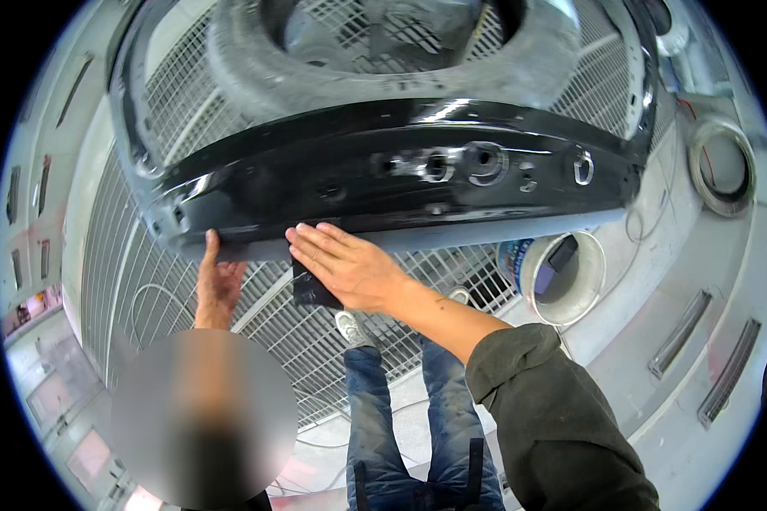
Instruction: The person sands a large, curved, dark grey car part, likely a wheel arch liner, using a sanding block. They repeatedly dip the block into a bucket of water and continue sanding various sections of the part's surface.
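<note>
A glossy black car tailgate panel [273, 183] with a dull grey lower strip [486, 234] spans the view in front of me. My left hand [218, 285] is at its lower left edge, thumb up against the rim and fingers curled beneath, partly hidden. Farther along the same edge, my right hand [341, 268] lies with fingers straight and together. Beneath its palm is a black sheet [309, 288], like sandpaper, pressed to the strip; one corner hangs below the edge.
A white bucket [601, 277] holding a dark block [562, 253] stands right of my legs. Metal floor grating [273, 319] runs below. A large grey ring-shaped form [247, 72] lies beyond the panel; a coiled hose [747, 166] is at far right. A blurred disc covers my left forearm.
</note>
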The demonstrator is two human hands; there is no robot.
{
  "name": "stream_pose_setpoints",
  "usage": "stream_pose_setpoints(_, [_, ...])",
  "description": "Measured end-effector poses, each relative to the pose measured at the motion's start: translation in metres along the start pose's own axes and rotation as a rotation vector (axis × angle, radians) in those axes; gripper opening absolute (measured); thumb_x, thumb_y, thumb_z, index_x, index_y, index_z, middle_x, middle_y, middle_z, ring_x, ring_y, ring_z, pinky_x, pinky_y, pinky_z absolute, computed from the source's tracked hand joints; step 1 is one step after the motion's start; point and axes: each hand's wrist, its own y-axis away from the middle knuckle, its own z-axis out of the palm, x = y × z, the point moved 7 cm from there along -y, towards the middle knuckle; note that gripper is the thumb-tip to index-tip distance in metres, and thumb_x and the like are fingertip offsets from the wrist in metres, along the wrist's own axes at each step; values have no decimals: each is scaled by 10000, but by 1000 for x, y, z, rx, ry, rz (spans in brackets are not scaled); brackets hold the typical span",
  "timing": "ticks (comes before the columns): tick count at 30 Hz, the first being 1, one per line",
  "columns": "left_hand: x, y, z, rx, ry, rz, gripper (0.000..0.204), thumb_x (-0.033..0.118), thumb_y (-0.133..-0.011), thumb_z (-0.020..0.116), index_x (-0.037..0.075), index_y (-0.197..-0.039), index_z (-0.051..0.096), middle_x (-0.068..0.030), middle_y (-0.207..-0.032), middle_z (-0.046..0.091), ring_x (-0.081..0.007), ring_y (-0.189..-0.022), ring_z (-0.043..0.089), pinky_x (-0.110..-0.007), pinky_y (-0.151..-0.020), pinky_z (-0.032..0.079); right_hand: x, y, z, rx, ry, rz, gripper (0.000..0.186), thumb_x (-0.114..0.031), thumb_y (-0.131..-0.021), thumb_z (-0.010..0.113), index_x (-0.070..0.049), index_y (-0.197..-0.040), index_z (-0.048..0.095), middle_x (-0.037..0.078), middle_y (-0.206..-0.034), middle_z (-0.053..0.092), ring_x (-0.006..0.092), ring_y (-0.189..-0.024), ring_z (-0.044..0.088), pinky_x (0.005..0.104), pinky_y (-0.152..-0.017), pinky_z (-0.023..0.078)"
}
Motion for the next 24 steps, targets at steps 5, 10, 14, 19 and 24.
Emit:
stream_pose_setpoints(5, [40,-29,-65,110,272,53,569,472,-953,714,55,-1311,566,-138,-1236,640,-266,-1199,614,-406,-1091,504,37,41,-49,-288,104,7,478,-135,-965,455,6,-1406,574,149,-1520,533,275,-1447,470,416,-1206,358])
stream_pose_setpoints(10, [60,-57,-113,27,182,71,424,392,-997,670,48,-1232,592,-96,-1139,688,-228,-1110,666,-366,-1009,563,59,99,-77,-561,376,74,575,-112,-917,454,30,-1473,501,167,-1585,450,306,-1511,370,464,-1253,268])
stream_pose_setpoints(14, [57,-51,-96,-12,183,41,375,373,-992,673,57,-1187,615,-77,-1069,724,-204,-1016,705,-338,-930,598,12,24,-12,-455,327,75,585,-112,-923,442,39,-1486,485,174,-1605,420,298,-1527,343,453,-1257,250])
stream_pose_setpoints(19, [54,-56,-95,-23,178,36,391,387,-992,674,57,-1192,613,-91,-1085,722,-203,-1013,702,-338,-918,599,-52,-91,88,-284,247,-8,575,-133,-934,410,50,-1474,490,172,-1608,416,275,-1535,331,451,-1261,232])
stream_pose_setpoints(24, [59,-62,-107,-28,113,38,400,396,-998,672,48,-1187,617,-108,-1066,721,-211,-985,707,-351,-886,604,-84,-157,137,-151,138,-85,564,-153,-931,435,37,-1455,516,158,-1570,471,272,-1493,399,436,-1247,275])
